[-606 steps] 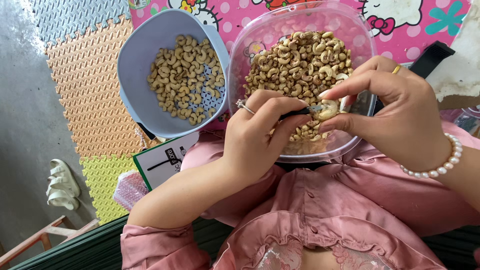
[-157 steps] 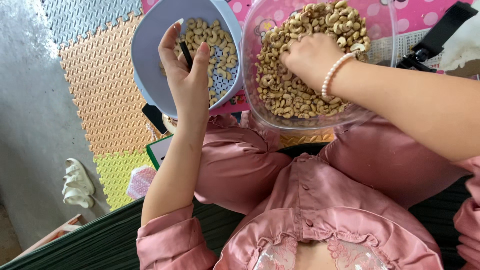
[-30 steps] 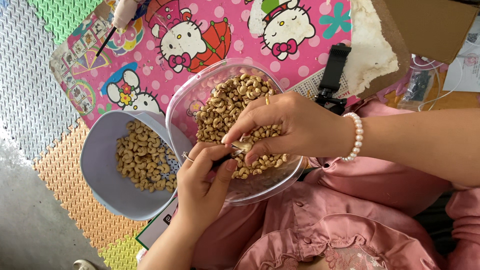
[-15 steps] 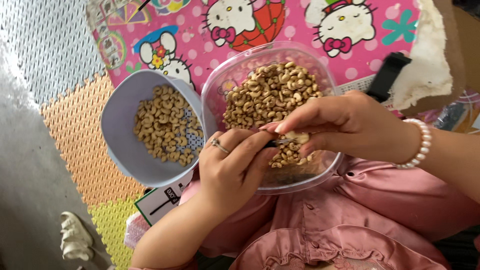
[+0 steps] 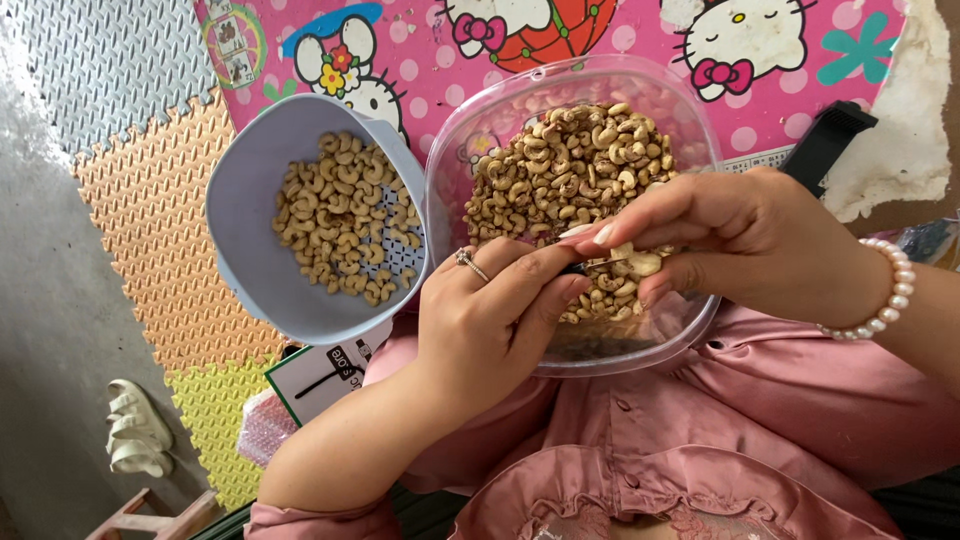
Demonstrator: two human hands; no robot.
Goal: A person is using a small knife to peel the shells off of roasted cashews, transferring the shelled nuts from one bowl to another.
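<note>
Nearest the person, the left hand [image 5: 490, 320] pinches a small dark tool [image 5: 580, 267] against a pale cashew [image 5: 640, 263], which the right hand [image 5: 740, 245] pinches above the near rim of the clear bowl [image 5: 690, 335]. That bowl holds a large heap of brownish nuts, judged unprocessed. Far left, the lavender bowl [image 5: 240, 260] holds a thinner layer, so most work appears left.

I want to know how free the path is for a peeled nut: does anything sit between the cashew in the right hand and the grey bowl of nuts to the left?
Only the left hand, closed on a small tool, lies between the cashew in the right hand and the grey bowl. The clear tub's rim touches the bowl.
</note>
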